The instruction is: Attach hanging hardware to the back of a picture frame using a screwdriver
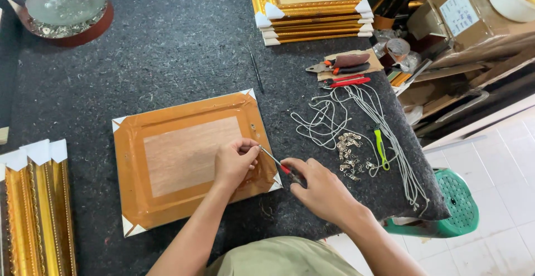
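The dark felt tabletop carries everything, and the picture frame lies face down on it near the middle, its back sealed with brown tape around a bare wooden panel, white card protectors on the corners. At eleven o'clock from the frame sits a glass bowl on a round tray; at one o'clock a stack of gilt frames; at nine o'clock more gilt frames stand at the tabletop's edge. At three o'clock lie a tangle of grey cord, a small heap of metal hangers, a green-handled tool and, further up, red-handled pliers.

The left hand rests on the frame's right rail, its grip pinched together on something small at the screwdriver's tip; what it pinches is too small to tell. The right hand, at four o'clock from the frame, has its grip clamped on the handle of the screwdriver, whose shaft slants up to ten o'clock onto the rail.

To do this well, I judge that the shaft wants to stand steeper, closer to square with the rail, so the tip does not skid across the tape. The left fingers should steady the piece while staying clear of the tip, and the pressing weight should hold the frame flat on the felt
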